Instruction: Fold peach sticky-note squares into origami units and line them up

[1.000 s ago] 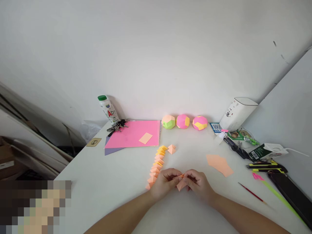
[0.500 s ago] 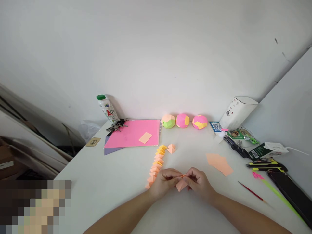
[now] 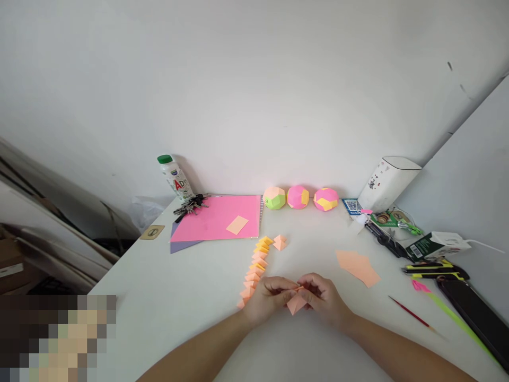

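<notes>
Between my two hands is a piece of folded peach paper (image 3: 295, 304), its pointed corner hanging down toward me. My left hand (image 3: 268, 298) pinches its upper left edge, and my right hand (image 3: 324, 298) pinches the upper right; the thumbs nearly meet. Fingers hide the paper's top folds. Just beyond my left hand runs a row of folded paper pieces (image 3: 258, 260) in peach and yellow, partly hidden by that hand. One more folded peach piece (image 3: 280, 242) sits right of the row's far end. Flat peach paper sheets (image 3: 358, 267) lie to the right of my right hand.
Three paper balls (image 3: 298, 197) stand along the wall. A pink sheet (image 3: 218, 215), keys (image 3: 191, 206) and a bottle (image 3: 175, 178) are at back left. On the right lie a paintbrush (image 3: 411, 312), a utility knife (image 3: 435, 269), a black case (image 3: 475, 307) and a box (image 3: 435, 245).
Both hands stay in place with their pinch on the peach paper. Its lower corner has dipped very slightly, and my right fingers have shifted a little.
</notes>
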Demonstrator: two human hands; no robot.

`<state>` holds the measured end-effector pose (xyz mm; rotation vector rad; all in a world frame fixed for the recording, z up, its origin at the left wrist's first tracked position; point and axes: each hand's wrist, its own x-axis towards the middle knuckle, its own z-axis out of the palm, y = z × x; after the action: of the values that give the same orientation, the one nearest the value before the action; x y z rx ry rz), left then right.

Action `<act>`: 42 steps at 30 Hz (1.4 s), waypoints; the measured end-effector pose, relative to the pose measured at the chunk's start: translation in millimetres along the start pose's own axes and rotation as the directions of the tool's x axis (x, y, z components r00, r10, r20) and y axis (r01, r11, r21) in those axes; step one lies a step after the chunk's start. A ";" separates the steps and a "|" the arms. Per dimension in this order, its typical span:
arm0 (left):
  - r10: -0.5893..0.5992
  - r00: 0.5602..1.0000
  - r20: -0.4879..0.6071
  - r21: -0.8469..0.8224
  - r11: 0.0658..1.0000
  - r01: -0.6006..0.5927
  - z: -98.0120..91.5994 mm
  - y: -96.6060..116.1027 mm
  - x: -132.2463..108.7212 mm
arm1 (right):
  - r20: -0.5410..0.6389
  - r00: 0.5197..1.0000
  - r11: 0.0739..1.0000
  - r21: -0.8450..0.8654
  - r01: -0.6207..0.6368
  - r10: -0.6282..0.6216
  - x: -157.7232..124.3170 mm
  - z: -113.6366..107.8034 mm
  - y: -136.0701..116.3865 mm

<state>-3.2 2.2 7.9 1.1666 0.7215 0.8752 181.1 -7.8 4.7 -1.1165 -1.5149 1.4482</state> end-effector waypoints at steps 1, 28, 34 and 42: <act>-0.011 1.000 -0.013 0.002 1.000 0.011 0.4 -0.2 -0.1 | 0.005 1.000 1.000 -0.009 0.010 -0.010 -0.1 0.0 -0.5; 0.041 0.998 -0.054 0.077 0.996 -0.037 -0.2 -8.3 0.5 | -0.058 0.998 0.994 -0.111 0.016 -0.022 -0.5 -0.3 4.9; 0.054 0.997 -0.059 0.095 0.994 -0.048 0.2 -7.5 0.2 | -0.054 0.998 0.992 -0.127 0.022 -0.029 0.1 -0.3 4.6; 0.001 0.995 -0.098 0.370 0.928 0.036 1.5 -11.8 -0.4 | -0.052 0.998 0.985 -0.173 0.024 -0.034 0.4 2.8 -0.7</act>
<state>0.3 -0.7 -3.1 1.4576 1.0073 0.8038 178.2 -8.4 5.1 -1.2210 -1.6354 1.2752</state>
